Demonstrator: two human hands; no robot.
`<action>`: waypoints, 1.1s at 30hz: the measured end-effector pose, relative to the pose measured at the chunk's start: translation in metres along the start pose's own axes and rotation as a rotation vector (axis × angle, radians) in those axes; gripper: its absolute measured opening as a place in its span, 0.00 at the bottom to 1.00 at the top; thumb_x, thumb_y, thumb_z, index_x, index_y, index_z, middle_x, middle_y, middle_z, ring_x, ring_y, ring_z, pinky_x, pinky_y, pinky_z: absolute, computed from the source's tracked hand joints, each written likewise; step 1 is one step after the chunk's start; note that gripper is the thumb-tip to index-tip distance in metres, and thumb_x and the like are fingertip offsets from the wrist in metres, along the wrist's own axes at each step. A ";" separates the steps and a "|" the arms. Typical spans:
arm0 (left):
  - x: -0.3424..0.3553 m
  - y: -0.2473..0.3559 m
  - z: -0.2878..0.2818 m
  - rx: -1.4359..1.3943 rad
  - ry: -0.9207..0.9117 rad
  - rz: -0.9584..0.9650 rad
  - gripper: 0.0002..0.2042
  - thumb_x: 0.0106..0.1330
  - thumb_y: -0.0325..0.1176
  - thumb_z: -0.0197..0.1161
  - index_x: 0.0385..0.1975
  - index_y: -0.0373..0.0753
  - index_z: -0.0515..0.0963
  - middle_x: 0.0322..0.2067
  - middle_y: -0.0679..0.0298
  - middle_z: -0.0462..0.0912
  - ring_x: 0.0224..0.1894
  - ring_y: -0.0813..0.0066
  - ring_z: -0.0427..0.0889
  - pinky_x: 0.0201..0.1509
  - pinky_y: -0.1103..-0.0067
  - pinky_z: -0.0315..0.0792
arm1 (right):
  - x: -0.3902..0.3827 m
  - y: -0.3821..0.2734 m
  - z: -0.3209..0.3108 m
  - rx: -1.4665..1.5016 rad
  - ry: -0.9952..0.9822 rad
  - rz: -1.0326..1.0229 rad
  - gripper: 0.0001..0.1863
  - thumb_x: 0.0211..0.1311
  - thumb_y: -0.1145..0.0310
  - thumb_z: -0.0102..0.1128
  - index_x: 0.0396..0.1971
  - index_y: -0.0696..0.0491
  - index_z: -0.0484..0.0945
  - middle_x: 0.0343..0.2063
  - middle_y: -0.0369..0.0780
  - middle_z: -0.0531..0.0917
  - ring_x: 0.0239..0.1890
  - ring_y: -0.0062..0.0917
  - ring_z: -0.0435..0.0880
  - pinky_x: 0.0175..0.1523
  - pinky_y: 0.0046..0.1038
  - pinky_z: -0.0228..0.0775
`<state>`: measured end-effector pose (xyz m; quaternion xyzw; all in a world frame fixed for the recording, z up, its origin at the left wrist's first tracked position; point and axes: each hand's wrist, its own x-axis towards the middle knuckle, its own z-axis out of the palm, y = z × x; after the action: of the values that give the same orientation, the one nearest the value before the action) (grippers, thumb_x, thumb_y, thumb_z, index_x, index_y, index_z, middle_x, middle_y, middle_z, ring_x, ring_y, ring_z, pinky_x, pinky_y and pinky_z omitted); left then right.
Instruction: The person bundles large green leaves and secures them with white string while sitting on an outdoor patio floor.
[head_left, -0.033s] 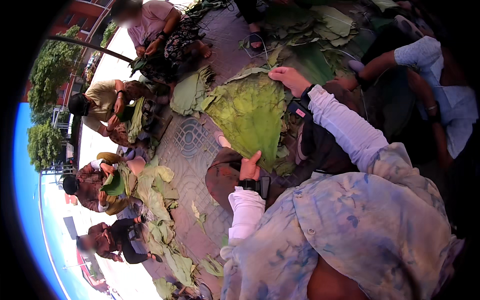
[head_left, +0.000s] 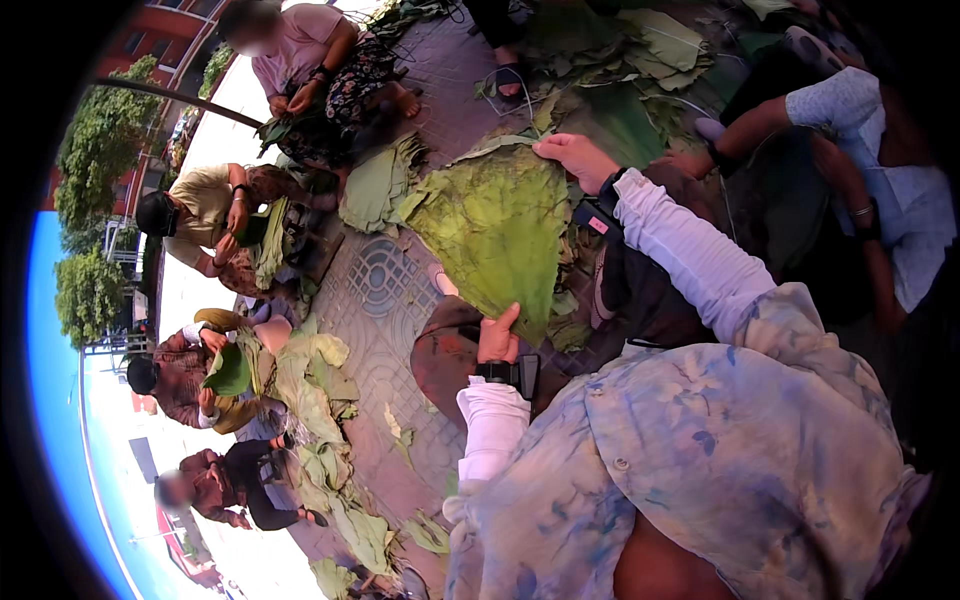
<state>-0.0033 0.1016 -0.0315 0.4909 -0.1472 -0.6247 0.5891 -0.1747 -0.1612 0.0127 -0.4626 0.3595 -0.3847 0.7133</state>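
Note:
A large fan-shaped leaf (head_left: 490, 225), yellow-green and wrinkled, is stretched between my two hands above my lap. My left hand (head_left: 498, 335) pinches its lower edge near the narrow end, thumb on top. At the upper right corner, my right hand (head_left: 580, 158) grips the leaf between thumb and fingers. The leaf's underside and the fingertips behind it are hidden. Just beyond the left edge of the leaf lies a stack of pale green leaves (head_left: 378, 190) on the paving.
More leaves (head_left: 315, 385) lie strewn on the left, and a further pile (head_left: 665, 50) is at the far right. Several people sit around, some handling leaves. Close on my right is a person's arm (head_left: 755, 135). A round patterned cover (head_left: 380, 275) is set in the paving.
Both hands keep their hold on the leaf. The whole view has shifted very slightly; nothing else has visibly moved.

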 end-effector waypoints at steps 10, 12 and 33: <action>-0.013 0.000 -0.008 0.017 0.035 0.075 0.19 0.54 0.22 0.56 0.48 0.33 0.65 0.44 0.60 0.73 0.44 0.67 0.73 0.48 0.72 0.69 | -0.004 -0.009 0.014 -0.020 -0.067 -0.118 0.10 0.52 0.66 0.56 0.31 0.56 0.74 0.26 0.31 0.75 0.26 0.13 0.71 0.31 0.17 0.62; -0.012 0.000 -0.009 0.026 0.028 0.056 0.19 0.54 0.21 0.56 0.47 0.33 0.65 0.43 0.60 0.73 0.43 0.67 0.74 0.48 0.73 0.69 | -0.004 -0.009 0.013 -0.102 -0.088 -0.151 0.09 0.52 0.66 0.56 0.30 0.57 0.74 0.25 0.30 0.75 0.26 0.12 0.70 0.31 0.17 0.62; -0.010 -0.006 -0.018 0.209 0.097 -0.006 0.17 0.52 0.25 0.58 0.43 0.29 0.69 0.36 0.58 0.77 0.35 0.72 0.77 0.38 0.75 0.71 | 0.014 -0.002 0.020 -0.674 -0.147 -0.477 0.17 0.55 0.66 0.51 0.42 0.59 0.69 0.33 0.38 0.77 0.35 0.19 0.74 0.42 0.19 0.64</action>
<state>0.0058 0.1187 -0.0400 0.5799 -0.1815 -0.5832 0.5391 -0.1515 -0.1659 0.0184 -0.7667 0.2962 -0.3659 0.4366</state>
